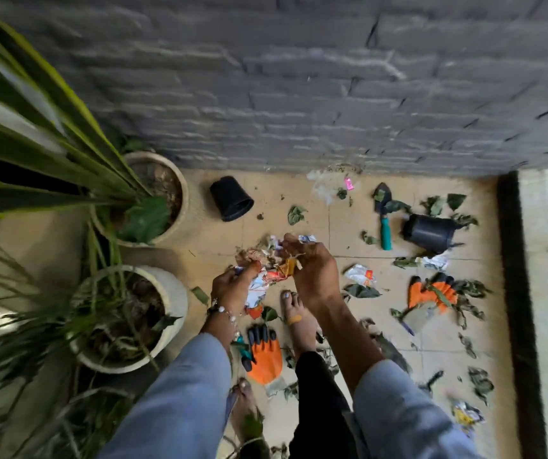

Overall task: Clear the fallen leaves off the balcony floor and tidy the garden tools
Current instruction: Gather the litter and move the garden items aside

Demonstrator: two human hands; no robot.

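My left hand (233,286) and my right hand (312,270) together grip a bundle of dry leaves and torn wrappers (271,260) above the tiled floor (315,213). Green leaves (296,214) lie scattered over the tiles. A teal-handled trowel (384,215) lies near the wall. One orange glove with black claws (263,352) lies by my foot. Another orange glove (431,294) lies to the right among leaves. Crumpled wrappers (360,274) lie beside it.
Two black plastic pots lie tipped over, one at the back (231,198) and one at the right (430,231). Two cream planters (185,190) (176,293) with long-leaved plants stand at the left. A grey brick wall (299,94) closes the back. A dark door track (514,276) runs along the right.
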